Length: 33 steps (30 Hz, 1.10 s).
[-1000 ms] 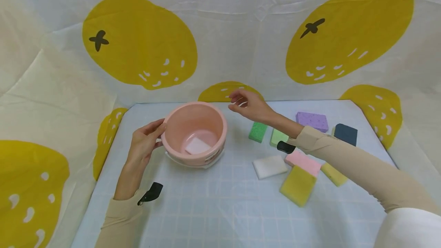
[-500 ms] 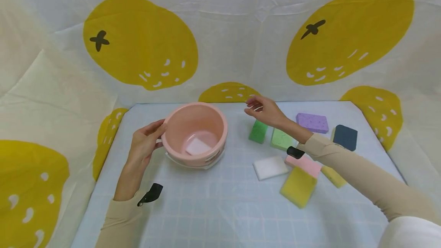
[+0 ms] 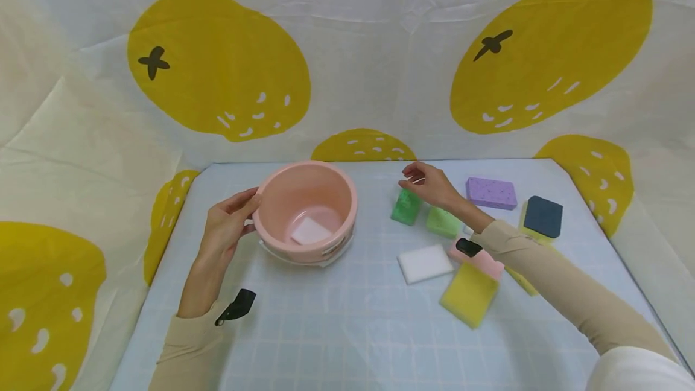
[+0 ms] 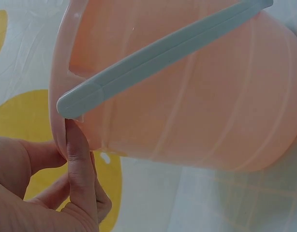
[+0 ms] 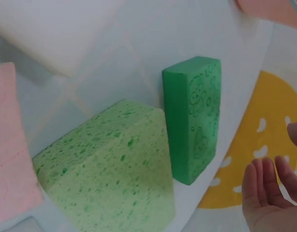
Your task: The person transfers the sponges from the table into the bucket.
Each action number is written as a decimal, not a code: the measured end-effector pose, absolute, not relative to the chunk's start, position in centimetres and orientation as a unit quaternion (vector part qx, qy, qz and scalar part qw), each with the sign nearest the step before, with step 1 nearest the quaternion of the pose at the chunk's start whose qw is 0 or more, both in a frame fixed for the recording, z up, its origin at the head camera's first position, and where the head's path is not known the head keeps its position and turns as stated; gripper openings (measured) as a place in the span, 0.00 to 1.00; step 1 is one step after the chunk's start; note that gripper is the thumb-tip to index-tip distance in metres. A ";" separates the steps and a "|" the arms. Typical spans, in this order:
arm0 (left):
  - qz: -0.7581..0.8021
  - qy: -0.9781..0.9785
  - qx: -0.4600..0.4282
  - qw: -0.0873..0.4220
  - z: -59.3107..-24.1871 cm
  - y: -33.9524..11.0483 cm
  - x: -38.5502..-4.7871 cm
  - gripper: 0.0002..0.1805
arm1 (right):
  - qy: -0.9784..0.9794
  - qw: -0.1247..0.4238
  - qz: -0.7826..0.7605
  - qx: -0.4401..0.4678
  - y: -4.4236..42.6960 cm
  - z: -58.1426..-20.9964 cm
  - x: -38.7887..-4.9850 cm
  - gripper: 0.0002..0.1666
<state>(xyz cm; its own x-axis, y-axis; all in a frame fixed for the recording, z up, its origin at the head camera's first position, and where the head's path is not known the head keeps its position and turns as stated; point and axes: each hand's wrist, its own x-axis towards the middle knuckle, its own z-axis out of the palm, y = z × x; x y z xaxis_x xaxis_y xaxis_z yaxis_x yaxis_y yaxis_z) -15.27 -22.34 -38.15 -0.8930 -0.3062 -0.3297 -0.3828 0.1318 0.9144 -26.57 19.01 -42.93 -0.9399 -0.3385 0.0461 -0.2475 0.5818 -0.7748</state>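
My left hand point(image 3: 225, 228) pinches the rim of a pink bucket point(image 3: 306, 189), thumb inside and fingers outside. Its pale handle point(image 4: 163, 58) hangs down against the side in the left wrist view. A white sponge point(image 3: 311, 231) lies on the bucket's bottom. Over the back of the table my right hand point(image 3: 431, 186) hovers with loosely bent fingers and holds nothing. Just below it are a dark green sponge point(image 5: 192, 121) and a light green sponge point(image 5: 119, 169), side by side in the right wrist view.
Further right lie a purple sponge point(image 3: 491, 193) and a dark-topped yellow sponge point(image 3: 543, 217). Nearer are a white sponge point(image 3: 425, 264), a pink sponge point(image 3: 488, 264) and a yellow sponge point(image 3: 470, 295), with another yellow one point(image 3: 523, 282) partly under my right sleeve. A patterned curtain point(image 3: 380, 77) stands behind.
My right hand has moved away from the bucket, to the right and lower, to above the dark green sponge. My left hand and the bucket have stayed in place.
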 end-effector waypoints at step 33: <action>0.628 0.745 -0.224 0.026 -38.2 -22.3 -15.2 0.28 | 0.934 0.091 -0.270 -0.217 21.8 -47.0 -27.5 0.33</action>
